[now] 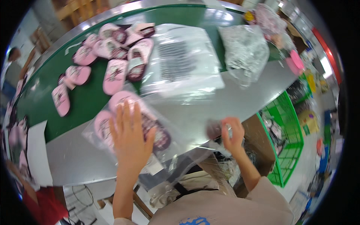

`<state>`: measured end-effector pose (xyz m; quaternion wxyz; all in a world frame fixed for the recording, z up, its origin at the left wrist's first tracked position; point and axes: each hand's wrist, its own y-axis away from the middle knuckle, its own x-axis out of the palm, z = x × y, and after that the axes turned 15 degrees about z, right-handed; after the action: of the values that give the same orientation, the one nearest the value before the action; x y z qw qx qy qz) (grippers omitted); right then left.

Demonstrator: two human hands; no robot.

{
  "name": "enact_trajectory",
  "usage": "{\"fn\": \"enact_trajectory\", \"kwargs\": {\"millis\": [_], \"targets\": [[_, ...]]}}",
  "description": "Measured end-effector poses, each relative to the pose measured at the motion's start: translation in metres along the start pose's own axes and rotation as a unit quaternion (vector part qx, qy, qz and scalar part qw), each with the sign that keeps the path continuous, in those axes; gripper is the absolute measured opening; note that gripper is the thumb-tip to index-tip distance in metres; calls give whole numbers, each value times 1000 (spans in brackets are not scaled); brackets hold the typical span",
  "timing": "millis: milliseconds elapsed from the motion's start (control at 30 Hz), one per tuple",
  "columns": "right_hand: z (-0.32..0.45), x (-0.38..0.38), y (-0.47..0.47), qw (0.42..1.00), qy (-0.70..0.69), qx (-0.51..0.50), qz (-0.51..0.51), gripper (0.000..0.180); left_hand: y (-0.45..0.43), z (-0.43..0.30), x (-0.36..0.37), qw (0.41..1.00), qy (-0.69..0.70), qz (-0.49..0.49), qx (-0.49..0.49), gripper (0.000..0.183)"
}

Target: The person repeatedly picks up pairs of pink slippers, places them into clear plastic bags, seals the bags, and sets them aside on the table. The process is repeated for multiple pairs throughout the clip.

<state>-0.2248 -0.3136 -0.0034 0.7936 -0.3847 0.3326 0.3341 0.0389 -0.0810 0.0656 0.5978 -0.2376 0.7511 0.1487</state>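
A pair of pink and maroon slippers (pixel 157 135) lies in a clear plastic bag (pixel 168 115) at the table's near side. My left hand (pixel 130 137) rests flat over the bagged pair with its fingers spread. Off to the right, above the table's edge, my right hand (pixel 232 132) is curled, thumb near the fingers, beside a small dark blurred thing (pixel 213 128); whether the hand grips it is hard to tell. More pink slippers (pixel 115 76) lie loose beyond my left hand. A stack of clear plastic bags (pixel 182 59) lies beyond the bagged pair.
A crumpled plastic bag (pixel 244 50) lies at the back right. Beside the table's right edge stand a cardboard box (pixel 260 140) and green plastic crates (pixel 291 152). White paper (pixel 39 154) lies at the left. One person in red is at lower left, another at far left.
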Motion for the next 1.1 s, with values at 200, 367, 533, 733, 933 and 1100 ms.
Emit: {"fn": "enact_trajectory", "kwargs": {"millis": [200, 367, 533, 733, 933, 1100], "targets": [[-142, -44, -111, 984, 87, 148, -53, 29, -3, -4, 8, 999, -43, 29, 13, 73], [-219, -42, -158, 952, 272, 136, -16, 34, -4, -4, 8, 999, -32, 38, 21, 74], [-232, -33, -183, 935, 322, 149, -6, 22, 1, 0, 1, 998, -43, 40, 5, 72], [-237, -36, -184, 949, 293, 111, -33, 7, 17, 18, -17, 996, 6, 74, -44, 63], [-216, -50, -179, 980, 59, 155, -107, 5, 35, 42, -12, 996, -4, 52, -68, 57], [-183, -53, -160, 930, -288, 179, -146, 10, 47, 48, -14, 992, 42, 31, -115, 58]]}}
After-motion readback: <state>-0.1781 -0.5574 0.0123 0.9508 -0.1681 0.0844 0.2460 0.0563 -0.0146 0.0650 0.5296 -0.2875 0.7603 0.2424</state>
